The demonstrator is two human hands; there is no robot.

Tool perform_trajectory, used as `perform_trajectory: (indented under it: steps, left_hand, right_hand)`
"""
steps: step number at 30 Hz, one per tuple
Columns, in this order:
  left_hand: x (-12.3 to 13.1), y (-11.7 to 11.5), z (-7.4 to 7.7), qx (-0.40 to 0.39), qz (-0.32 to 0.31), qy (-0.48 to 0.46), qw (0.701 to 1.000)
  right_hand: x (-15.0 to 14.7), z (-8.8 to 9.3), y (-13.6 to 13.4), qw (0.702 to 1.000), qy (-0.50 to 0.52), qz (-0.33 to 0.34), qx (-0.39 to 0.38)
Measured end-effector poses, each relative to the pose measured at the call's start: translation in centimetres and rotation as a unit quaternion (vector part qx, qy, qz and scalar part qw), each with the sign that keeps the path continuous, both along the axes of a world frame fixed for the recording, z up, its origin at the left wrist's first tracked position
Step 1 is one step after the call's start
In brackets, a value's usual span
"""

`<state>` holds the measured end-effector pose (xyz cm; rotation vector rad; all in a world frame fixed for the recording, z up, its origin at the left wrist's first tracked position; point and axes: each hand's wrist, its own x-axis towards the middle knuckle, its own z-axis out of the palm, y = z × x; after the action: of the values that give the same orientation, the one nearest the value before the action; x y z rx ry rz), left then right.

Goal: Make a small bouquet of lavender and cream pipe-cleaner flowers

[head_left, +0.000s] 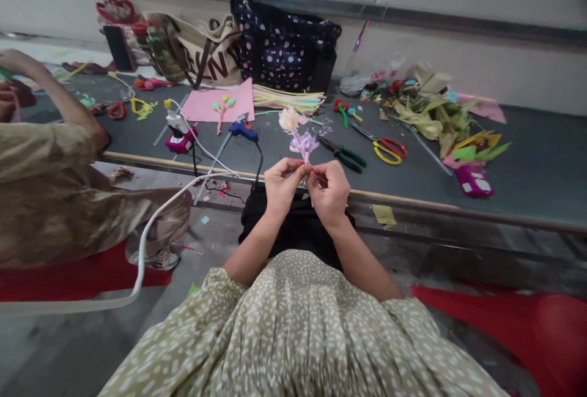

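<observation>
A small purple craft flower (304, 144) stands upright just past the table's front edge, pinched at its stem. Finger and thumb of my left hand (282, 184) close on the stem from one side. My right hand (331, 189) pinches it from the other, and a thin end of stem shows below. Right behind the purple bloom lies a cream-coloured fluffy bloom (288, 120). Dark-handled pliers (342, 153) rest to the right of my hands. On the left is a blue glue gun (243, 129).
Scissors (383, 146) lie beyond the pliers. Several pale stems (288, 100) sit near pink paper (192, 103). A white cable (151, 226) hangs in front of the table on the left. Another person's arm (59, 88) works there. Dried husks (431, 112) are heaped at right.
</observation>
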<state>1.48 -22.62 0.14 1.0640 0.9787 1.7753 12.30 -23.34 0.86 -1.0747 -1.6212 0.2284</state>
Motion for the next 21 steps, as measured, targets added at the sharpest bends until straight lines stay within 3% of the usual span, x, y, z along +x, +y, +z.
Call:
perform_trajectory:
  steps: [8, 14, 21]
  left_hand:
    - [-0.08, -0.14, -0.04, -0.005, 0.004, -0.015, 1.000]
    - [-0.37, -0.32, 0.50, 0.024, 0.013, 0.014, 1.000]
    - [-0.69, 0.03, 0.02, 0.003, 0.004, 0.013, 1.000]
  right_hand:
    - [0.17, -0.16, -0.18, 0.991, -0.116, -0.036, 0.058]
    - [-0.05, -0.08, -0.37, 0.992, -0.111, -0.018, 0.059]
    - [-0.04, 0.28, -0.49, 0.995, -0.097, 0.012, 0.027]
